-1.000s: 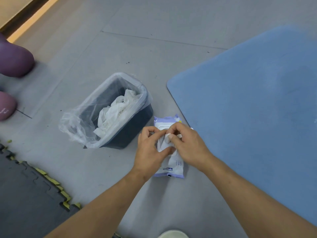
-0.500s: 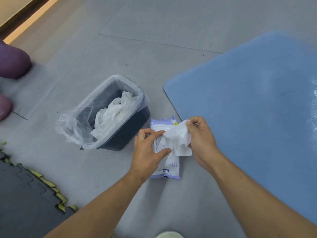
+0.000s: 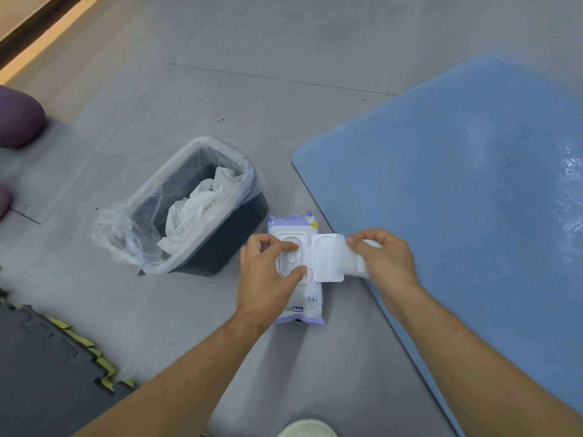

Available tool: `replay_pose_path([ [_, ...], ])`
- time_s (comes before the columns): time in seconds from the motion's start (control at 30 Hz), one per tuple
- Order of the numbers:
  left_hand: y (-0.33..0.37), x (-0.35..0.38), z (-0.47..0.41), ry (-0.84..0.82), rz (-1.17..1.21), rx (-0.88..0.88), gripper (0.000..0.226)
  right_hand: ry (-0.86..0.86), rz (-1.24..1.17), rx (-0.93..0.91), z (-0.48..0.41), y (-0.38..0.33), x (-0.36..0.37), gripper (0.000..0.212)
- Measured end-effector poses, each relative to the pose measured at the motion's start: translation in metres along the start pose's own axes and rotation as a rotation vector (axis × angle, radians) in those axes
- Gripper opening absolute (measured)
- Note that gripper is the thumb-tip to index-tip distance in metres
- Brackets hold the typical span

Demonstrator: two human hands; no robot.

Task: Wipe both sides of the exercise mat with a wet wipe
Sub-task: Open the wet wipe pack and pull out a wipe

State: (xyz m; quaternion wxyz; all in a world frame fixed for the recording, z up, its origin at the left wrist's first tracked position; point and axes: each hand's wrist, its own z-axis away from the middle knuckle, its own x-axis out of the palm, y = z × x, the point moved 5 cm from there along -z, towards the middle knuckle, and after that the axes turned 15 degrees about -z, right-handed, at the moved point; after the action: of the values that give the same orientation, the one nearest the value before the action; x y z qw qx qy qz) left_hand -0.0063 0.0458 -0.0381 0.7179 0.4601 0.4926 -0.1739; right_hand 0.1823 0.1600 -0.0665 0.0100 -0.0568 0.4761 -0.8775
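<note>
Right grip [image 3: 383, 255] pinches wet wipe [image 3: 353, 259] by its right end — left grip [image 3: 268, 272] clamps pack [image 3: 310, 305].

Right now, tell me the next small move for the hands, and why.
Probably carry the wet wipe rightward onto the blue mat: the right hand pinches it, apparently clear of the pack, which the left hand holds down.

Soft, even, fairly bright overhead light is filling the scene. White glare is glinting off the blue exercise mat [image 3: 457, 190] near the right edge. Faint, soft-edged shadows are lying on the floor [image 3: 284, 42] beside the purple shapes [image 3: 19, 121], which are smearing with blur at the left edge. The centre is showing sharp.
</note>
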Motion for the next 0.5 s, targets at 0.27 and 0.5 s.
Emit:
replay_pose_path([
  [0.27,-0.002,0.000,-0.003,-0.042,0.181,-0.106,0.009,-0.101,-0.013,0.066,0.014,0.006,0.015,0.013],
  [0.5,-0.010,-0.011,0.005,-0.048,0.610,-0.342,0.013,-0.442,0.204,-0.026,0.039,0.003,0.055,0.049],
])
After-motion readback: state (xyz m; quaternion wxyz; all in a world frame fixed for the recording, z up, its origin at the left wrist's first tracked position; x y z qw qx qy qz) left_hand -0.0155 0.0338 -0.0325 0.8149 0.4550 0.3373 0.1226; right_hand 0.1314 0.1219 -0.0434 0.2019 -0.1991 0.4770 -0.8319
